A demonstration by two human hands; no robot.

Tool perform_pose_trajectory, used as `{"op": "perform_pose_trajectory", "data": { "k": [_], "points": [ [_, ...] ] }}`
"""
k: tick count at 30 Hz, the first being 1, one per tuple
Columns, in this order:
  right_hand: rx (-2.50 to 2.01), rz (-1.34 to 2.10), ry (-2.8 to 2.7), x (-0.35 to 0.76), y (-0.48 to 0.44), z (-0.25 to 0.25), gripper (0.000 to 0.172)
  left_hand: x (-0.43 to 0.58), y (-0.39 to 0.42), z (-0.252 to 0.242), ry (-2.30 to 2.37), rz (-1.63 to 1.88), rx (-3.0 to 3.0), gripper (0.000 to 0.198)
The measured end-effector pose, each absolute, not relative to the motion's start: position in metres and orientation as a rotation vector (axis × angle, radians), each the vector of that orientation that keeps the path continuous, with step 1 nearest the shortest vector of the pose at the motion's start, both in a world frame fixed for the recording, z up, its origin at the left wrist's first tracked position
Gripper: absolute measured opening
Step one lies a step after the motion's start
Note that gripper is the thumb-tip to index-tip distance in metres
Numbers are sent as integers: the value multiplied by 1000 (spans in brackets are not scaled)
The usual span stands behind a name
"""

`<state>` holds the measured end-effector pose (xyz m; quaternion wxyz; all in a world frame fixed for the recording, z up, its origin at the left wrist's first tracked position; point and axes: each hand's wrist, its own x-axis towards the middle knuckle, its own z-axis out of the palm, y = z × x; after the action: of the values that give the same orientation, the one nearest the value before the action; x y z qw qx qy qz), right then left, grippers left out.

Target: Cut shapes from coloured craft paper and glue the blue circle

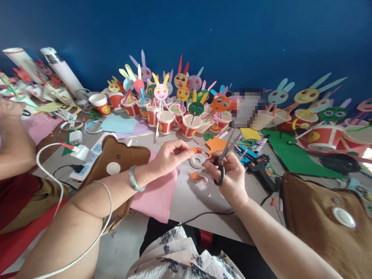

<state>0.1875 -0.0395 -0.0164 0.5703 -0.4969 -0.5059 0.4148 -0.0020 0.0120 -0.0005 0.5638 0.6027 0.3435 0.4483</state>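
Observation:
My left hand [171,155] is pinched shut on a small orange and red paper scrap [197,150] above the grey table [186,201]. A green bangle sits on that wrist. My right hand [228,174] grips black-handled scissors [222,162], blades pointing up and away toward the orange paper piece [216,144]. A white tape ring [198,160] lies on the table between the two hands. Orange paper offcuts [195,176] lie just below it. A pink paper sheet [158,193] lies under my left wrist.
Rows of red paper cups [165,122] with rabbit-eared paper faces stand along the blue wall. A black glue gun [261,170] and green paper [290,155] lie at right. Brown pads [116,162] flank me. Another person's arm [11,143] is at left, near a power strip [87,155].

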Motion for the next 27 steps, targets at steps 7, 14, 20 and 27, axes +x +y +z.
{"op": "perform_pose_trajectory", "data": {
  "k": [7, 14, 20, 27],
  "points": [
    [-1192, 866, -1198, 188, -38, -16, 34, -10, 22, 10, 884, 1273, 1273, 24],
    [-1148, 953, -1206, 186, -43, -16, 39, 1, 7, -1, 784, 961, 1315, 24],
    [-1160, 971, -1246, 184, -45, -12, 42, 3, 4, -1, 734, 882, 1350, 26],
    [-1162, 992, -1263, 186, -45, -16, 42, 5, 5, -12, 752, 823, 1393, 33]
  ]
}}
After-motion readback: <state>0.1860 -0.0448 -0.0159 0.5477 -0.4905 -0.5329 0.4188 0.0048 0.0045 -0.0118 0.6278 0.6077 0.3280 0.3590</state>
